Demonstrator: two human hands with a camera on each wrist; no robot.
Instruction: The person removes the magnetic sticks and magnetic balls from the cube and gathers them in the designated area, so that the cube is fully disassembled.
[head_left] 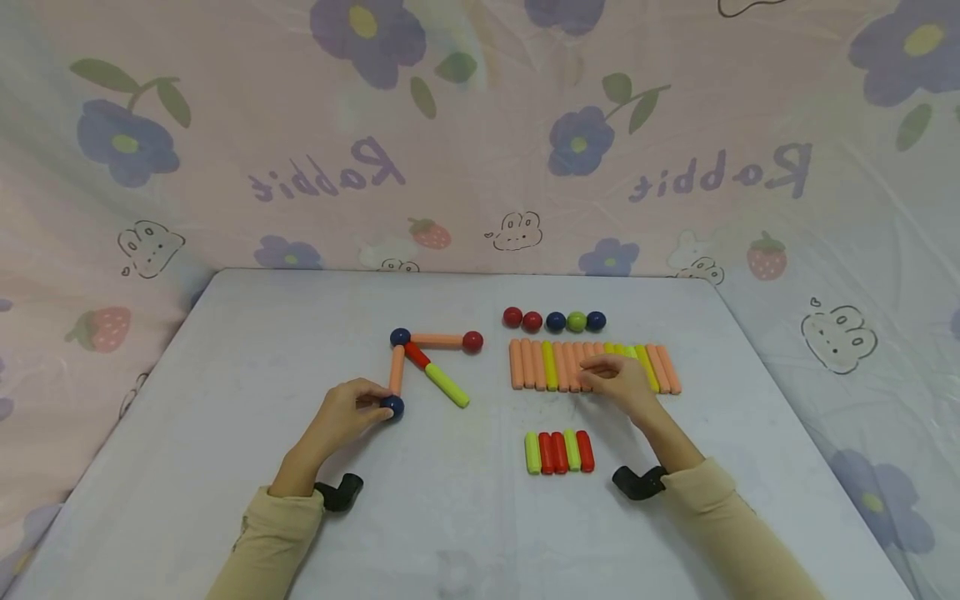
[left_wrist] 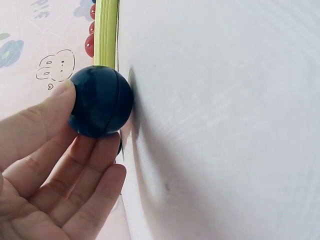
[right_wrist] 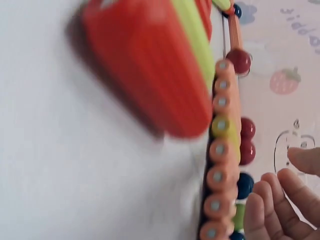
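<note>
Between thumb and fingertips my left hand (head_left: 348,414) pinches a dark blue ball (left_wrist: 102,102), which touches the lower end of an orange rod (head_left: 397,371). That rod runs up to a second blue ball (head_left: 400,337). From there another orange rod (head_left: 437,341) reaches a red ball (head_left: 472,342), and a short red rod (head_left: 417,357) with a yellow-green rod (head_left: 447,386) slants down to the right. Over the row of long orange and yellow rods (head_left: 517,364) hovers my right hand (head_left: 621,385); in the right wrist view its thumb and fingers are apart, holding nothing.
Behind the long rods lies a line of red, blue and green balls (head_left: 532,322). Several short red and yellow-green rods (head_left: 558,452) lie nearer me on the white table (head_left: 450,517). A printed curtain (head_left: 480,125) hangs behind the table's back edge.
</note>
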